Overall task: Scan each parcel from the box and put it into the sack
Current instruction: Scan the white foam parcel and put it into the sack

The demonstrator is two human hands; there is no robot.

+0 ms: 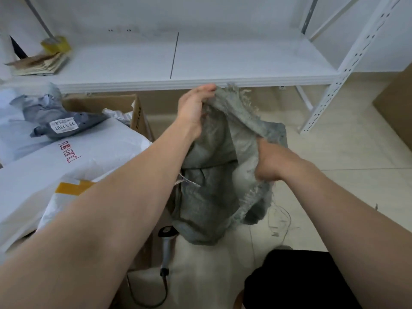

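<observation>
My left hand (194, 108) and right hand (272, 161) grip the sack (209, 197) rim; parcels (66, 157) fill the box (138, 117), so scanning apparently has not begun.

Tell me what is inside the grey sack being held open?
Between the left hand and right hand, the sack shows only its own pale inner fabric. Nothing else is visible inside, and folds hide the bottom.

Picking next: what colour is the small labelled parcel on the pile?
The small parcel is dark grey with a white label; head view.
</observation>
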